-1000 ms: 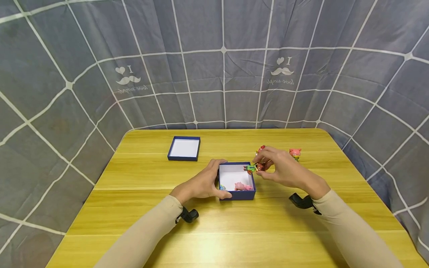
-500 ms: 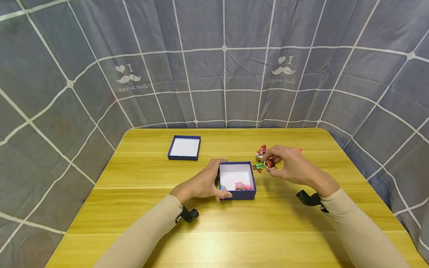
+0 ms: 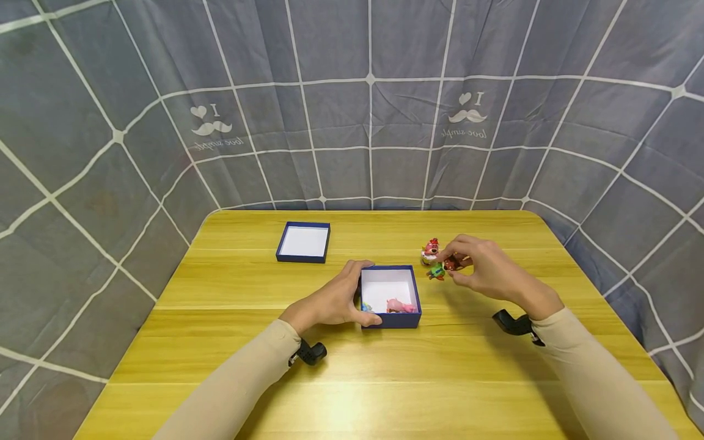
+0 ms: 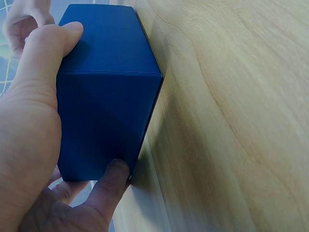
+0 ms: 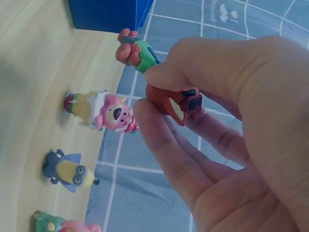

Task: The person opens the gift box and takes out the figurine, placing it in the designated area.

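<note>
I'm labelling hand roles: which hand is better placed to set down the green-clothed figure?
Right, most likely: the right hand pinches the green-clothed figure near the pink bear on the table, while the left hand grips the blue box.

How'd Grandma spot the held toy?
On the yellow wooden table, the left hand grips an open square blue box. To its right, the right hand pinches a small figure in green. Its reddish-brown head sets it apart from the pink-headed figure nearby.

The head view looks forward-down from six o'clock over the table [image 3: 412, 391], while both close wrist views share the box [image 4: 106, 116], at the right one's eleven o'clock.
</note>
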Demonstrator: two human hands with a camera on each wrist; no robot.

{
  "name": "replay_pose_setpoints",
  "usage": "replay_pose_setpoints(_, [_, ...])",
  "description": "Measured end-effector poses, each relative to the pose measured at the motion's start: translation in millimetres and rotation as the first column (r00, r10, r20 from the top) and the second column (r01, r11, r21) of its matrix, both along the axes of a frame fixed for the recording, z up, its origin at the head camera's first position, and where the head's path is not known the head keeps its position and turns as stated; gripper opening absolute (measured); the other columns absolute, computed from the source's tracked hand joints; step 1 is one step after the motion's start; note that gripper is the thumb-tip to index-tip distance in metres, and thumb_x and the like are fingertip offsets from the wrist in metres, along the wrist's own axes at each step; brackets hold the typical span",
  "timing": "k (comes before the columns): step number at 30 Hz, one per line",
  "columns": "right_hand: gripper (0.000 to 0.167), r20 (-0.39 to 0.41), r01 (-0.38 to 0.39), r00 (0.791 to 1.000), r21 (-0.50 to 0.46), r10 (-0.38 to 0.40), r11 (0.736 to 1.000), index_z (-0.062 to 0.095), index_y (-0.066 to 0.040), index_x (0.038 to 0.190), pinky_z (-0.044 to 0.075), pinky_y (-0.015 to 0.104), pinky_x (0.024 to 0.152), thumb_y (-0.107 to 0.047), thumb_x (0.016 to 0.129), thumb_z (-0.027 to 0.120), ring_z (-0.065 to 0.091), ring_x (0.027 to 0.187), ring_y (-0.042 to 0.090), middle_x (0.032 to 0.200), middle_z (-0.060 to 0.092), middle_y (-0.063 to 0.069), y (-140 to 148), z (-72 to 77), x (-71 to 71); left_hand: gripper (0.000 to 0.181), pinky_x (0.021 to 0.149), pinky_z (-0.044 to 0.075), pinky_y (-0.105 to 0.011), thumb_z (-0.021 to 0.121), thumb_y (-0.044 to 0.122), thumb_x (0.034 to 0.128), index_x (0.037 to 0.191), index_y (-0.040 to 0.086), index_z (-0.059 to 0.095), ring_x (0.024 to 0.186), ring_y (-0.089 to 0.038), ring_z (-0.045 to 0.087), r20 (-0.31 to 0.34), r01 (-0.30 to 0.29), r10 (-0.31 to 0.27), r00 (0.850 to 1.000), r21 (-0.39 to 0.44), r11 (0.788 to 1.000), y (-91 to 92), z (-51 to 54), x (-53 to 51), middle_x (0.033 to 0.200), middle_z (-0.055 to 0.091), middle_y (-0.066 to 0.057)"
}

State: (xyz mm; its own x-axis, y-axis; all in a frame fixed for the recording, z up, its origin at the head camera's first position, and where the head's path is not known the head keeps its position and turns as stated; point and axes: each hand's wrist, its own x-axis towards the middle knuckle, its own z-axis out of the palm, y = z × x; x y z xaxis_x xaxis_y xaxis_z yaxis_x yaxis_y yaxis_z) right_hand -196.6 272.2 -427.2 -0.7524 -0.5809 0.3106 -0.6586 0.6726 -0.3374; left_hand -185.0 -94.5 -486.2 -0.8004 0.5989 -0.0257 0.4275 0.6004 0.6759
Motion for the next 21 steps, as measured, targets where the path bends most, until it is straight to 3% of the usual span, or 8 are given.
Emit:
replay_pose_setpoints(6, [0.037, 0.023, 0.009, 1.000, 0.022, -0.009, 1.000, 0.088, -0.017, 0.124, 0.066, 0.034, 0.083, 0.007, 0.095, 0.086, 0.073, 0.097, 0.013, 0.117, 0.079, 0.002, 1, -2.9, -4.1, 0.126, 0.132, 0.049, -0.057, 0.100, 0.048, 0.0929, 0.182, 0.002, 0.023, 0.145, -0.035, 0.059, 0.006, -0.006, 0.006, 1.000, 0.001, 1.000, -0.7, -1.3, 0.1, 0.169, 0.045, -0.024])
replay_pose_setpoints(21, [0.031, 0.091, -0.049, 0.995, 0.049, 0.044, 0.998, 0.088, -0.008, 0.121, 0.072, 0.037, 0.088, 0.010, 0.096, 0.086, 0.079, 0.102, 0.020, 0.121, 0.077, 0.010, -4, -20.6, -16.1, 0.128, 0.133, 0.048, -0.057, 0.100, 0.048, 0.0922, 0.182, 0.001, 0.022, 0.146, -0.035, 0.058, -0.005, -0.006, 0.006, 1.000, -0.002, 1.000, -0.4, -3.7, -2.1, 0.169, 0.045, -0.024])
